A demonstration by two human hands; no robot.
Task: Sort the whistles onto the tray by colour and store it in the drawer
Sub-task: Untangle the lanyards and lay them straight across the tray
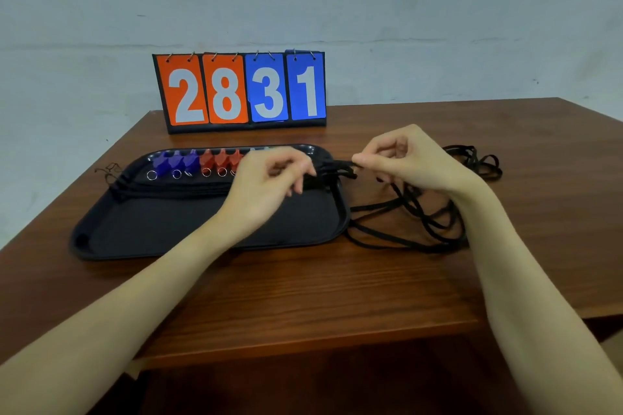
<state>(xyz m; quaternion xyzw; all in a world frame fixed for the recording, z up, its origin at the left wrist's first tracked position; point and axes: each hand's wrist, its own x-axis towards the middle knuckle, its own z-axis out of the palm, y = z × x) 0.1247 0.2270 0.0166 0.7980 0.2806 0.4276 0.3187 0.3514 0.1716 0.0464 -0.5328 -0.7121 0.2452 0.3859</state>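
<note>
A black tray point(161, 229) lies on the wooden table. Along its far side stand three blue whistles point(175, 161) and, to their right, three red whistles point(220, 158), each with a metal ring. Their black cords point(175, 190) run across the tray. My left hand point(266, 178) hovers over the tray's right half with curled fingers on the cords and hides whatever lies behind it. My right hand point(404, 158) is just past the tray's right edge and pinches the cord ends point(340, 169). A tangle of loose black cords point(421, 222) lies on the table under and beyond that hand.
A flip scoreboard point(241, 91) reading 28 and 31 stands at the back of the table point(303, 296), against a pale wall. The table's front edge runs below my forearms.
</note>
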